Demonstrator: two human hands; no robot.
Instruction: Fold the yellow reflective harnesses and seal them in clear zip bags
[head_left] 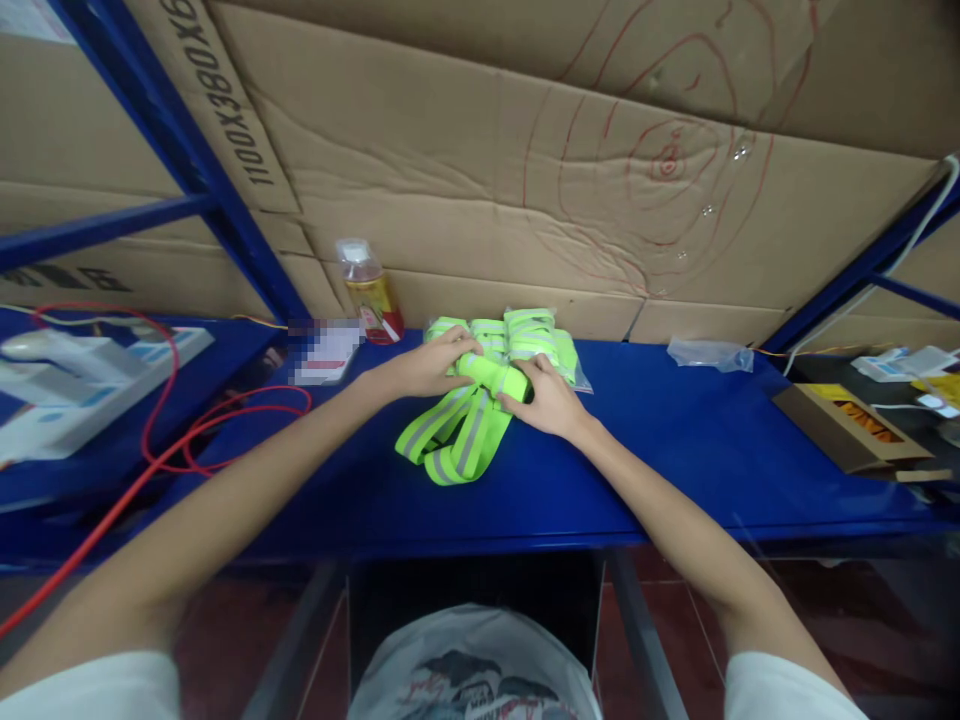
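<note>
1. Wall: a cardboard wall (420, 170), marked with red rings, closes the work area at 12 o'clock.
2. Table: a blue table (645, 450) carries all work items.
3. Box: an open cardboard box (817, 425) sits at 3 o'clock, well apart from the hands.
4. Packs: green packs (532, 330) in clear plastic lie between 12 and 1 o'clock, just beyond the hands.
5. Strap: the green strap (474, 425) is at the middle of the table, between the hands; it is the centre for all clock positions given here. Its folded part has a long axis running from about 10 to 4 o'clock, one end at each hand. Loose loops hang out toward 7 o'clock. Appearance: bright yellow-green, flat, with a grey stripe along the centre of the loops; the folded part looks layered and thick.
6. Left hand: the left hand (439, 365) holds the 10 o'clock end, fingers bent over it; thumb position cannot be determined.
7. Right hand: the right hand (553, 398) holds the 4 o'clock end, thumb and fingers spread around it. Neither hand is nearer; both touch the strap.
</note>
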